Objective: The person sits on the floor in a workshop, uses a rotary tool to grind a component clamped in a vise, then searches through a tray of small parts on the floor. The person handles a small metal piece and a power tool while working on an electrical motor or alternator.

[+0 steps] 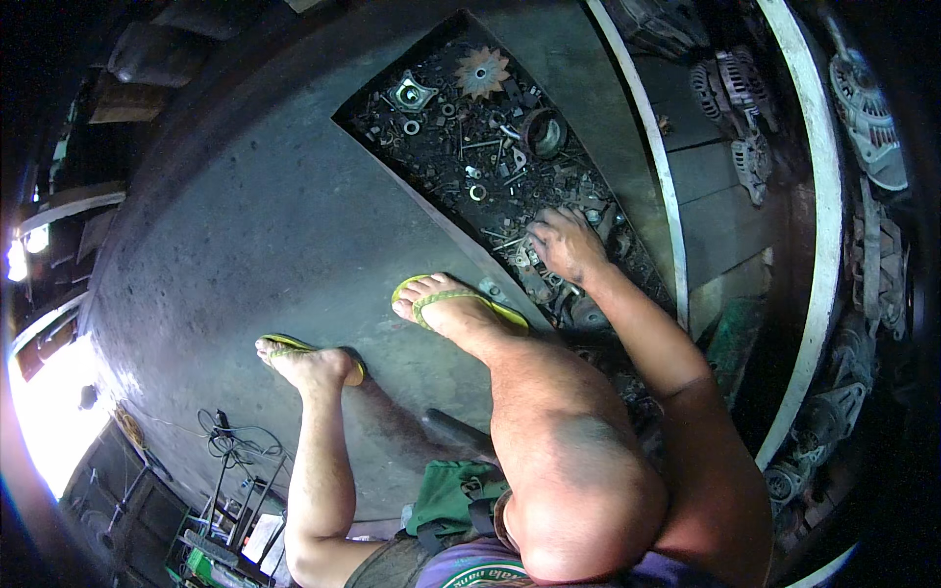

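Observation:
My right hand [567, 243] reaches down into a long dark metal tray [421, 201] of loose parts on the floor. Its fingers are bent and slightly apart over small metal pieces, and nothing shows between them; the fingertips are partly hidden. Close to the fingers lie thin bolts [504, 240] and small metal bits. Farther up the tray are a rusty toothed fan wheel [480, 73], a squarish metal flange [411, 93], a dark round ring [544, 132] and a small ring [477, 193]. My left hand is out of view.
My feet in yellow-green flip-flops [510, 316] rest on the grey floor [235, 225]. To the right, a shelf with pale curved edges [818, 196] holds several alternators [750, 167]. Black cable [230, 441] and a metal frame lie lower left; green cloth [451, 500] is near my lap.

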### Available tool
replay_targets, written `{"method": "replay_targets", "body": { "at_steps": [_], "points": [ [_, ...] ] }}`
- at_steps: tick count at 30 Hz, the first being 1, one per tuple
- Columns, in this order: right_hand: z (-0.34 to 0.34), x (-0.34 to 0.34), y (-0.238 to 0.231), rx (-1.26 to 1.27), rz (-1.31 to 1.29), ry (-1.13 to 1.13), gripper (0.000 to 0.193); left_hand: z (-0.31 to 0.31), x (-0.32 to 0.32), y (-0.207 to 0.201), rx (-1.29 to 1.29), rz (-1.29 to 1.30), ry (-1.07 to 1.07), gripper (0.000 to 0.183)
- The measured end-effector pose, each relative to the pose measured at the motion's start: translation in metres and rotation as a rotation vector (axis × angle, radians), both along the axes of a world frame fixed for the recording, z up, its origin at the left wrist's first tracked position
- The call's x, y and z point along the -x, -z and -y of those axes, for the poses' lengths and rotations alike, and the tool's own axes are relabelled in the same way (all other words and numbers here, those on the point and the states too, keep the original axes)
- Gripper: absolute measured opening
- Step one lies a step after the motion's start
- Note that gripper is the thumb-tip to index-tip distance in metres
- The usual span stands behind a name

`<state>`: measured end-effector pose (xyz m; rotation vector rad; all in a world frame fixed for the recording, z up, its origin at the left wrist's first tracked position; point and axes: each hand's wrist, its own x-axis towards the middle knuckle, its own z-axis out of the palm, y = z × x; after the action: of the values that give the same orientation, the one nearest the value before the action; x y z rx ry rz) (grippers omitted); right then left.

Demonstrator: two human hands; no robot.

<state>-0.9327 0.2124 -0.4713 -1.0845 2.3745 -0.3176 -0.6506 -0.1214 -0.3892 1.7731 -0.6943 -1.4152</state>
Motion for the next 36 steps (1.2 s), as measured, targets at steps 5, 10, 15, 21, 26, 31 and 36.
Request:
{"method": "replay_targets", "body": {
  "at_steps": [5, 10, 15, 21, 26, 31, 36],
  "points": [
    [0.008, 0.001, -0.005, -0.088, 0.03, 0.009, 0.03, 0.009, -0.009, 0.003, -0.043, 0.18, 0.237, 0.088],
    [0.011, -0.002, -0.009, -0.143, 0.065, 0.035, 0.029, 0.007, -0.011, 0.01, -0.1, 0.146, 0.129, 0.089],
    [0.006, -0.008, -0.016, -0.18, 0.009, 0.006, 0.029, 0.02, -0.044, 0.041, -0.053, -0.022, 0.083, 0.09],
    [0.003, -0.014, -0.029, -0.33, 0.001, -0.001, 0.031, 0.025, -0.054, 0.032, -0.122, -0.223, 0.046, 0.094],
    [0.001, -0.017, -0.033, -0.349, -0.022, 0.042, 0.03, -0.007, 0.005, -0.01, -0.11, 0.162, 0.064, 0.099],
    [0.0, -0.02, -0.032, -0.383, -0.035, 0.074, 0.03, -0.006, 0.016, -0.024, -0.064, 0.278, 0.231, 0.098],
    [-0.001, -0.017, -0.033, -0.398, -0.004, 0.055, 0.031, -0.007, 0.01, -0.014, -0.103, 0.128, 0.116, 0.096]
  ]
}}
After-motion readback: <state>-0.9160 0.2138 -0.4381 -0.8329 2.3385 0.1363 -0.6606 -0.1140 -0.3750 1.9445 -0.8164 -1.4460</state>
